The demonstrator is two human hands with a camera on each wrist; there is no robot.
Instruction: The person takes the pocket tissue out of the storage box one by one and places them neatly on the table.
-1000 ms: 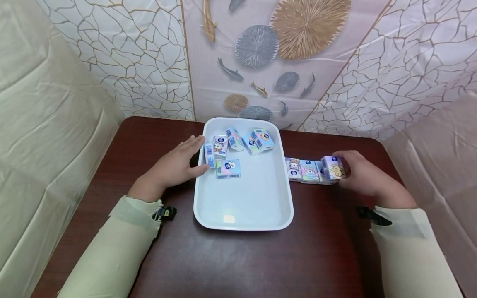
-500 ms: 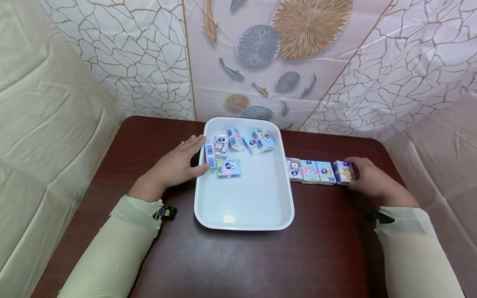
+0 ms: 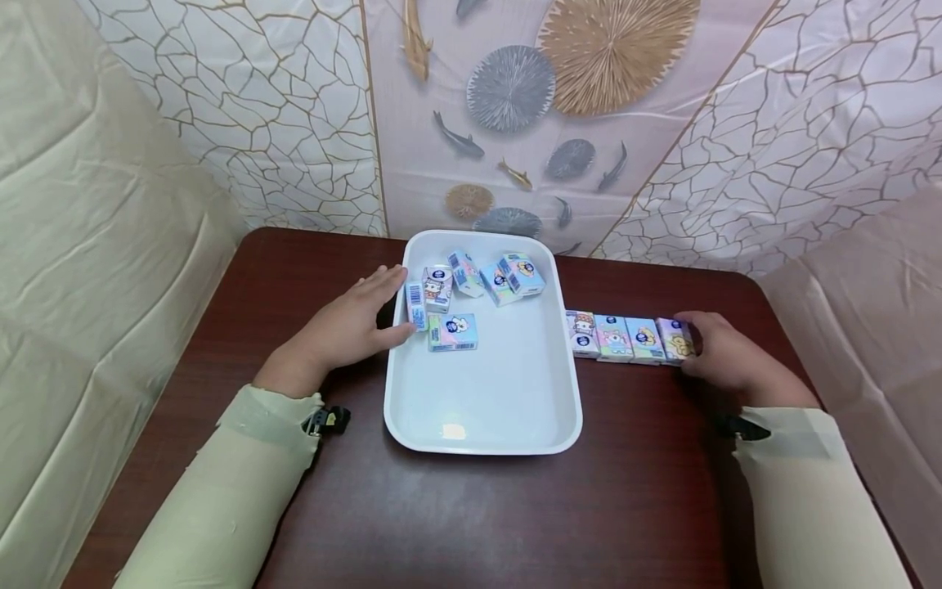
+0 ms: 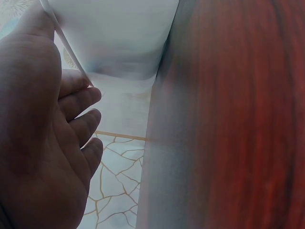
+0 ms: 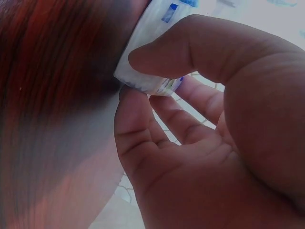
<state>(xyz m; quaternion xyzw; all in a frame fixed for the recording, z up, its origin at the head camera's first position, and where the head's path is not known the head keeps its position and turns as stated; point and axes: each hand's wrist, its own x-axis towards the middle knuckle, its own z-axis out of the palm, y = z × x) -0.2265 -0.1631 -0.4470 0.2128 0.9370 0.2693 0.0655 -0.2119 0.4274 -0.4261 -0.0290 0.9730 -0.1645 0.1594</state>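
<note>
A white tray [image 3: 483, 409] stands mid-table, holding several pastel pocket tissue packs with cartoon prints, among them a blue one [image 3: 453, 332]. My left hand [image 3: 342, 323] rests against the tray's left rim, fingers spread along it and thumb tip lapping over the edge. Right of the tray, a row of packs lies flat on the table, side by side. My right hand [image 3: 724, 352] pinches the purple tissue pack [image 3: 673, 339] at the row's right end, close beside a blue pack [image 3: 645, 339]. In the right wrist view, thumb and fingers grip that pack's end [image 5: 155, 47].
The dark reddish table [image 3: 471, 523] runs up to a patterned wall covering [image 3: 294, 123] at the back. Pale cloth hangs [image 3: 96, 245] at the left and more [image 3: 868, 311] at the right. The tray's right rim adjoins the row's first pack [image 3: 583, 334].
My right hand lowered the purple tissue pack from over the row's end to the table at its right, then slid it left against the blue pack. The left hand stayed at the tray.
</note>
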